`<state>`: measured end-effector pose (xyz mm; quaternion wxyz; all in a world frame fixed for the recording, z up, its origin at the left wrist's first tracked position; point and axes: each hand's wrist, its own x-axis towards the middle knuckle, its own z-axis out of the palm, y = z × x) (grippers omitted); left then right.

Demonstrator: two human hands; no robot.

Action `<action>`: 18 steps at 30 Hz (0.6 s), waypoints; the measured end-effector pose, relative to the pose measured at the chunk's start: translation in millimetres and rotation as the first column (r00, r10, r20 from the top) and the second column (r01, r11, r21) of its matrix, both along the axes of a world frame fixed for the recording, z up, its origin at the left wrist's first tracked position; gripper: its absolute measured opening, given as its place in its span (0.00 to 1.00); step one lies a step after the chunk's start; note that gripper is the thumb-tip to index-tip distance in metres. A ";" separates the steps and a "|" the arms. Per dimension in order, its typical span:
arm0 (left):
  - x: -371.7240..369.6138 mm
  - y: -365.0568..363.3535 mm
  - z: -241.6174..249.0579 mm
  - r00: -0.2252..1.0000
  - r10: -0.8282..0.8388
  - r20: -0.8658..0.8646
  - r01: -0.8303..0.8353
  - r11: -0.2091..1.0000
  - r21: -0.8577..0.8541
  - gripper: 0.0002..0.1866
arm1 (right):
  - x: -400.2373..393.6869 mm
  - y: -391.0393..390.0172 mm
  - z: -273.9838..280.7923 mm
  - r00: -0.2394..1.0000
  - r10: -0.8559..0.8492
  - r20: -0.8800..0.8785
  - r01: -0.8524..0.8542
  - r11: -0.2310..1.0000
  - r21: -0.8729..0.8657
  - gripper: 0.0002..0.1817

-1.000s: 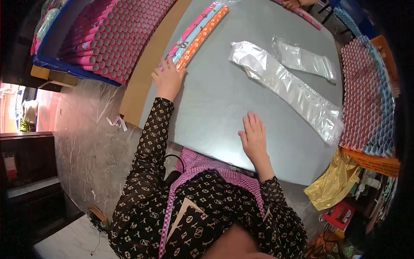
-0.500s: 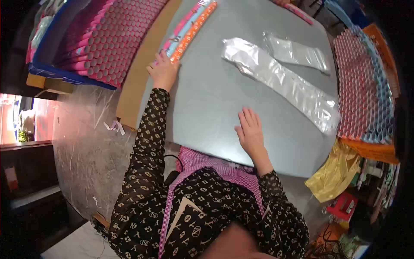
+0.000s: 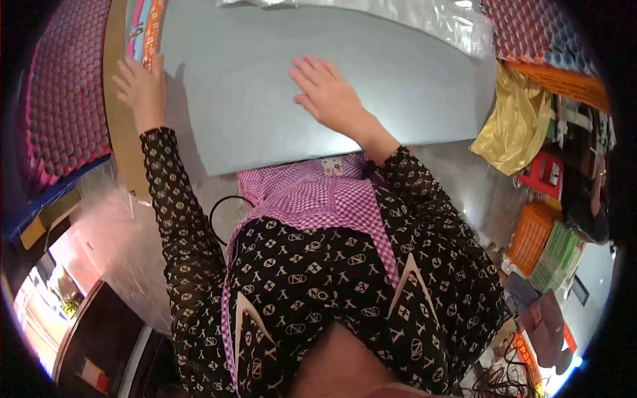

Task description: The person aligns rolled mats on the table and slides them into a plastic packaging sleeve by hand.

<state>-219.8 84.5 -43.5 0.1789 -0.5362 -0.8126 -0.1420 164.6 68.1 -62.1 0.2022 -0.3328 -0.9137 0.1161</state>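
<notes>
My left hand (image 3: pixel 141 88) is at the lower end of some patterned rolls (image 3: pixel 147 34), pink, light blue and orange, lying near the left edge of the grey table (image 3: pixel 239 86). Its fingers are apart and hold nothing. Over the middle of the table my right hand (image 3: pixel 326 93) is open, fingers stretched to the upper left, with nothing in it. Clear plastic bags (image 3: pixel 458 23) lie along the table's far side, their upper parts cut off by the frame.
Pink tubes (image 3: pixel 70 86) are stacked at the left beside a cardboard strip (image 3: pixel 123 142). Red and blue tubes (image 3: pixel 537 33) stand at the upper right. Below them are a gold bag (image 3: pixel 514 123), a red stool (image 3: pixel 544 174) and orange crates (image 3: pixel 531 232).
The view has tilted down and shifted, so the table sits higher in it. My left hand has come off the rolls slightly, and my right hand has moved further over the table.
</notes>
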 end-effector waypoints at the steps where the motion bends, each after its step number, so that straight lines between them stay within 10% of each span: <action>1: 7.7 -5.4 6.4 0.997 -0.022 -0.071 0.020 0.999 -0.033 0.41 | 0.1 -2.3 0.8 1.000 0.002 0.011 -0.002 1.000 -0.024 0.26; 10: 26.3 -19.8 16.5 0.858 -0.356 0.371 0.229 0.911 0.343 0.31 | -9.0 0.0 8.0 1.000 0.029 0.004 -0.029 0.998 -0.057 0.27; 18: 47.8 -31.3 47.8 0.818 -0.392 0.421 0.242 0.898 0.366 0.29 | -7.7 -0.3 7.2 1.000 0.021 -0.009 -0.022 0.997 -0.068 0.27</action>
